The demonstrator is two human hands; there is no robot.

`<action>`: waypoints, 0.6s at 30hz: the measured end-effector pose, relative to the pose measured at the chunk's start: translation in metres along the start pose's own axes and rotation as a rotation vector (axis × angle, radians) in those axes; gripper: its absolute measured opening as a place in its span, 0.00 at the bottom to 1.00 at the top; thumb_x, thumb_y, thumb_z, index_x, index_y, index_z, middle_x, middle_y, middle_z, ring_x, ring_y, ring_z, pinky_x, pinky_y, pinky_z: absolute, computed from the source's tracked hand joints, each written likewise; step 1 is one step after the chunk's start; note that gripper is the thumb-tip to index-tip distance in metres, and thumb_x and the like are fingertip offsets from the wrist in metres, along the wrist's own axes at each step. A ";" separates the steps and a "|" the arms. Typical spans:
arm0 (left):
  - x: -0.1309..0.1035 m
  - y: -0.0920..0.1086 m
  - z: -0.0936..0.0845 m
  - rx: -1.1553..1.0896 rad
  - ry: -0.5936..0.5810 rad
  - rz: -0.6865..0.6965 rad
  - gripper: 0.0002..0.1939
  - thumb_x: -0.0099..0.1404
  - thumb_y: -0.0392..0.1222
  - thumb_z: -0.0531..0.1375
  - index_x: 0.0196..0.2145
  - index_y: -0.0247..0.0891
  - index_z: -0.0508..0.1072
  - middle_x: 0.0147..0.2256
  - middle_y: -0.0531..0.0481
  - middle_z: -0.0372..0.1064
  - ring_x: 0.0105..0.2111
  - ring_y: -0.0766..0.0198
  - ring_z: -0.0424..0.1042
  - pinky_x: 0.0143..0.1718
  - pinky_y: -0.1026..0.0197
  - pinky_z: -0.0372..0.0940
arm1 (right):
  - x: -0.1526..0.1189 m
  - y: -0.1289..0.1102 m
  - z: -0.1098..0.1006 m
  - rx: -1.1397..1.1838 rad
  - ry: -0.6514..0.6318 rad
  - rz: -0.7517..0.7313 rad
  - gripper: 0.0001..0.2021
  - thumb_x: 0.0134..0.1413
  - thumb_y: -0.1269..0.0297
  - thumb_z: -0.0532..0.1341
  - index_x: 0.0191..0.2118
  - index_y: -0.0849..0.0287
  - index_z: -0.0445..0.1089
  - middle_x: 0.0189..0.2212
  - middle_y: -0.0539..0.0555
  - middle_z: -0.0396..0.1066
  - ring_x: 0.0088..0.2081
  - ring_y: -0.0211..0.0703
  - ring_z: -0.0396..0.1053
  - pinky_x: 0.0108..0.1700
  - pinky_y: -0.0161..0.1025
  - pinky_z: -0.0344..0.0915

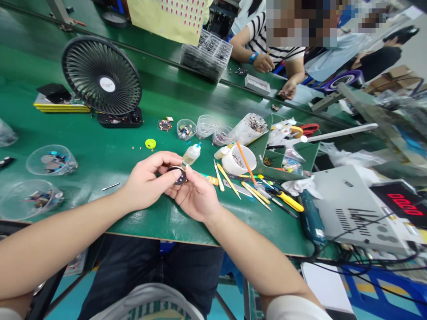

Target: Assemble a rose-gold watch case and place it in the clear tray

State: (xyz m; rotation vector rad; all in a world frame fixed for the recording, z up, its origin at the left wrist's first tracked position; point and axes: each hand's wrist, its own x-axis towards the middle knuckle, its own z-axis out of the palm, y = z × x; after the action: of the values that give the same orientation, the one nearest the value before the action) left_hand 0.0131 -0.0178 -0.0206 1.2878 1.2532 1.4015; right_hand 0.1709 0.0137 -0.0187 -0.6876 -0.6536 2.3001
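My left hand (150, 181) and right hand (201, 198) grip a watch-like case (182, 179), presumably to steady it; dropper bottle (191, 155), one o'clock.

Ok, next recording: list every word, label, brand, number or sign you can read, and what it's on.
No text reads whole with certainty.
Display: red digits, some like "0"; full number unclear.
Shirt: green letters, perhaps ending "ENTIC"; the rest distorted.
Fan: hub label too small.
Sheet: rows of red marks, no readable words.
Round piece: pale marks, too small.
Orange strip: markings too small.
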 end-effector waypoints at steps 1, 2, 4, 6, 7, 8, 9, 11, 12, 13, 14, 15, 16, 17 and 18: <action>0.001 0.000 0.000 -0.012 0.003 -0.024 0.10 0.64 0.45 0.69 0.42 0.40 0.83 0.49 0.45 0.81 0.47 0.58 0.80 0.53 0.55 0.76 | 0.000 0.001 0.000 0.002 -0.002 0.001 0.11 0.73 0.57 0.63 0.44 0.58 0.79 0.38 0.54 0.84 0.40 0.43 0.83 0.58 0.48 0.78; 0.002 0.000 0.000 -0.021 0.005 -0.044 0.10 0.64 0.45 0.69 0.42 0.40 0.83 0.48 0.45 0.81 0.46 0.58 0.81 0.51 0.56 0.77 | 0.000 0.001 0.000 0.004 0.000 0.003 0.11 0.73 0.57 0.63 0.44 0.58 0.79 0.39 0.54 0.84 0.40 0.43 0.83 0.59 0.49 0.78; 0.003 0.001 -0.001 -0.053 0.006 -0.070 0.10 0.63 0.45 0.69 0.41 0.41 0.83 0.47 0.46 0.82 0.45 0.58 0.81 0.50 0.56 0.77 | 0.000 0.001 -0.001 0.009 0.015 0.011 0.12 0.73 0.56 0.63 0.45 0.58 0.80 0.39 0.54 0.85 0.41 0.43 0.83 0.59 0.49 0.77; 0.004 0.003 -0.001 -0.099 -0.007 -0.098 0.11 0.63 0.45 0.68 0.42 0.41 0.84 0.47 0.47 0.82 0.46 0.57 0.81 0.49 0.55 0.77 | 0.000 0.001 -0.001 0.011 0.022 0.026 0.13 0.73 0.54 0.64 0.45 0.58 0.80 0.39 0.54 0.85 0.42 0.44 0.84 0.60 0.49 0.77; 0.004 0.004 -0.001 -0.121 -0.014 -0.112 0.11 0.63 0.45 0.67 0.42 0.40 0.84 0.46 0.47 0.82 0.46 0.56 0.81 0.48 0.55 0.78 | -0.001 0.000 -0.002 0.010 0.020 0.035 0.14 0.73 0.53 0.63 0.46 0.59 0.80 0.39 0.54 0.85 0.42 0.44 0.84 0.60 0.49 0.76; 0.004 0.005 -0.001 -0.141 -0.019 -0.123 0.12 0.63 0.45 0.66 0.42 0.40 0.84 0.45 0.47 0.83 0.45 0.56 0.81 0.47 0.55 0.78 | -0.001 0.000 -0.002 0.008 0.020 0.041 0.15 0.73 0.53 0.63 0.46 0.59 0.81 0.39 0.54 0.85 0.42 0.44 0.84 0.60 0.49 0.76; 0.004 0.005 -0.001 -0.158 -0.022 -0.132 0.12 0.63 0.46 0.66 0.43 0.40 0.84 0.44 0.47 0.83 0.45 0.56 0.81 0.46 0.55 0.78 | -0.001 -0.001 -0.002 0.008 0.023 0.043 0.15 0.74 0.52 0.62 0.46 0.59 0.81 0.39 0.54 0.85 0.42 0.44 0.84 0.61 0.49 0.76; 0.003 0.005 0.000 -0.170 -0.035 -0.142 0.14 0.62 0.45 0.68 0.45 0.40 0.83 0.42 0.47 0.82 0.41 0.57 0.81 0.43 0.57 0.79 | -0.001 -0.003 -0.002 0.008 0.032 0.043 0.16 0.75 0.52 0.60 0.46 0.58 0.80 0.40 0.55 0.85 0.43 0.44 0.84 0.61 0.49 0.76; 0.002 0.005 0.000 -0.159 -0.044 -0.137 0.16 0.60 0.44 0.69 0.46 0.40 0.82 0.41 0.48 0.82 0.40 0.58 0.81 0.41 0.58 0.79 | -0.001 -0.003 -0.001 0.009 0.035 0.041 0.17 0.76 0.52 0.59 0.46 0.58 0.80 0.40 0.55 0.85 0.44 0.45 0.84 0.61 0.49 0.76; 0.001 0.005 0.001 -0.137 -0.049 -0.126 0.18 0.59 0.42 0.71 0.47 0.40 0.82 0.41 0.49 0.82 0.39 0.59 0.81 0.40 0.59 0.78 | -0.001 -0.004 -0.001 0.012 0.035 0.039 0.17 0.77 0.52 0.58 0.45 0.58 0.80 0.40 0.55 0.85 0.45 0.45 0.84 0.61 0.49 0.76; 0.001 0.005 0.001 -0.112 -0.048 -0.110 0.19 0.57 0.41 0.72 0.48 0.41 0.81 0.41 0.49 0.82 0.38 0.60 0.81 0.39 0.60 0.78 | -0.001 -0.004 -0.001 0.016 0.030 0.039 0.18 0.77 0.53 0.57 0.44 0.58 0.80 0.40 0.56 0.85 0.45 0.45 0.84 0.61 0.49 0.76; 0.001 0.005 0.002 -0.093 -0.037 -0.099 0.19 0.57 0.40 0.72 0.47 0.41 0.81 0.42 0.49 0.83 0.38 0.60 0.81 0.39 0.60 0.78 | -0.001 -0.004 -0.001 0.025 0.021 0.039 0.18 0.78 0.54 0.56 0.44 0.58 0.80 0.40 0.55 0.85 0.44 0.45 0.84 0.61 0.49 0.76; 0.001 0.005 0.002 -0.083 -0.019 -0.097 0.16 0.58 0.40 0.71 0.46 0.41 0.82 0.42 0.49 0.83 0.39 0.61 0.81 0.40 0.60 0.78 | -0.001 -0.004 -0.001 0.037 0.013 0.039 0.19 0.78 0.55 0.55 0.43 0.58 0.80 0.39 0.55 0.85 0.43 0.44 0.85 0.60 0.49 0.77; 0.001 0.005 0.002 -0.084 0.001 -0.107 0.13 0.60 0.42 0.70 0.44 0.41 0.82 0.43 0.48 0.83 0.40 0.61 0.82 0.41 0.60 0.78 | -0.001 -0.004 0.000 0.050 0.007 0.040 0.18 0.78 0.56 0.55 0.43 0.58 0.80 0.39 0.54 0.85 0.42 0.43 0.84 0.59 0.48 0.77; 0.001 0.006 0.001 -0.093 0.016 -0.126 0.10 0.63 0.44 0.69 0.42 0.41 0.83 0.43 0.48 0.83 0.40 0.60 0.82 0.41 0.60 0.79 | -0.002 -0.004 0.000 0.060 0.003 0.042 0.18 0.78 0.56 0.55 0.44 0.58 0.80 0.39 0.53 0.85 0.41 0.42 0.84 0.58 0.47 0.78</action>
State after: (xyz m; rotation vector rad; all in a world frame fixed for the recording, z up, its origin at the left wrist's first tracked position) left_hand 0.0143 -0.0172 -0.0149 1.1179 1.2430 1.3659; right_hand 0.1736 0.0151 -0.0160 -0.6832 -0.5715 2.3466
